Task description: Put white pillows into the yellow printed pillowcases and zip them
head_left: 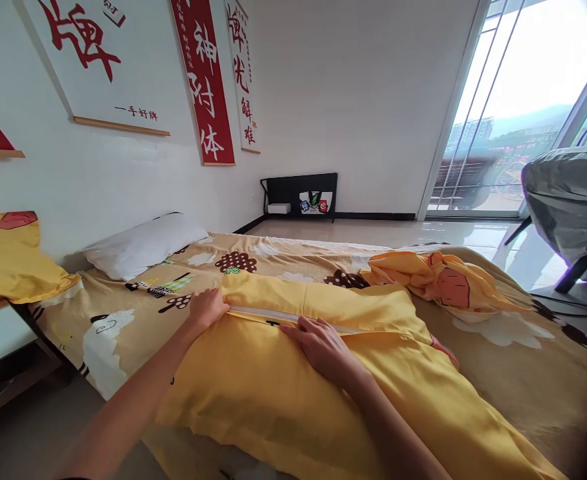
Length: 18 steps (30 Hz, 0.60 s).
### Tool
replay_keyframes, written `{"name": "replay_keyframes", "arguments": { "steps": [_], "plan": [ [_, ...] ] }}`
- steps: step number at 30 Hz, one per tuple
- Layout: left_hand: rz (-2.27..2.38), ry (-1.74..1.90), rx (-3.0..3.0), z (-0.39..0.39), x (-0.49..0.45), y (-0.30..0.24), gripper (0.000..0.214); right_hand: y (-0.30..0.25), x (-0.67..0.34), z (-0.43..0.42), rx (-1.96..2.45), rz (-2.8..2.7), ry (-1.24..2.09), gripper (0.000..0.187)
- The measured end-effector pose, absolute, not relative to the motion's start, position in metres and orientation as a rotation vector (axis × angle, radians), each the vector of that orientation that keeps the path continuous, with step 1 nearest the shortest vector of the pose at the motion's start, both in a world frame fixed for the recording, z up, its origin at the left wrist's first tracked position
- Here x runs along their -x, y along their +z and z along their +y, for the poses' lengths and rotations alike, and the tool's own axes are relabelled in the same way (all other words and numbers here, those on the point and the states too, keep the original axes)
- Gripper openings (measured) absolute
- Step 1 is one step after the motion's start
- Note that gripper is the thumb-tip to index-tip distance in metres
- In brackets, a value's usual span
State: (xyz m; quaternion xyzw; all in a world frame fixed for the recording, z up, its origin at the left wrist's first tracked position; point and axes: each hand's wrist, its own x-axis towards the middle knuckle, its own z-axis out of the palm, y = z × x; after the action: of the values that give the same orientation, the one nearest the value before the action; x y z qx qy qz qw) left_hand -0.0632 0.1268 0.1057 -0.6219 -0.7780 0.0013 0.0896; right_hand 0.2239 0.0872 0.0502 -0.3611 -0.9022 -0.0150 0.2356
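A yellow pillowcase (273, 380), plump with something inside, lies across the near side of the bed. Along its upper part runs a pale zipper (268, 312). My left hand (208, 308) is closed on the pillowcase's left corner, by the zipper's end. Midway along the zipper, my right hand (323, 347) bends its fingers over the fabric edge and seems to pinch it. Whether a zipper pull sits under those fingers is hidden. Just below the zipper, a small black mark shows on the cloth.
The patterned bed sheet (253, 250) carries a white pillow (146, 243) and a crumpled yellow-orange cloth (443, 283). Another yellow pillow (8, 267) rests at far left. A black folded frame (301, 187) leans against the wall. A covered grey object (568, 193) stands right, near the glass door.
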Motion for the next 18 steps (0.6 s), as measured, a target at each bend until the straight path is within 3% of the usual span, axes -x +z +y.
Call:
{"name": "replay_keyframes", "arguments": {
  "steps": [18],
  "plan": [
    [-2.302,0.125,1.759,0.125,0.057,0.119,0.030,0.049,-0.221,0.087,1.003,-2.509,-0.139,0.032]
  ]
}}
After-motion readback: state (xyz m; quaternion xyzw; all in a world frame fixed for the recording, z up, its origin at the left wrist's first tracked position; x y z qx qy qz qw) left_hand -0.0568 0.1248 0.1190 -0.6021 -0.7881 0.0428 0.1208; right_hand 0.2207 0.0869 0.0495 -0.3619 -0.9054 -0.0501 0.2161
